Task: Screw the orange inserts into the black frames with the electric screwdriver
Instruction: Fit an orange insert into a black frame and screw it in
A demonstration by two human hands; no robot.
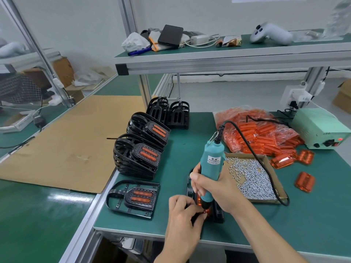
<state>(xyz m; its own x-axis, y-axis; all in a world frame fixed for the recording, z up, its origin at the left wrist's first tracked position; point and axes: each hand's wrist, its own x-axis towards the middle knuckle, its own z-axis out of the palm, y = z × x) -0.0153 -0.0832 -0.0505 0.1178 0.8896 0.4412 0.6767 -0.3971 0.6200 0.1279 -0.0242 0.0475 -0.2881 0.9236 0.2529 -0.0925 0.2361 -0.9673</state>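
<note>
Black frame (218,211) flat on the green bench (190,149), near the front edge at about six o'clock, mostly hidden under both hands. Orange insert (199,201) seated in it, glowing between the fingers. Long axis of the frame apparently running from six toward twelve o'clock, though too covered to be sure.

Electric screwdriver (211,168) tilted, cord end leaning toward one o'clock, tip pointing down toward seven o'clock onto the insert. Right hand (214,188) wrapped firmly around the teal barrel, above and at one o'clock from the tip. Left hand (183,209) at nine o'clock from the tip and nearer to it, fingers curled and pinching at the tip, likely steadying a screw or the insert; exact hold unclear.

Cardboard tray of screws (252,179) just beside, at three o'clock. Bag of orange inserts (254,133) at one o'clock. Finished frame (133,198) lying at nine o'clock, stacks of finished frames (138,152) at eleven.
</note>
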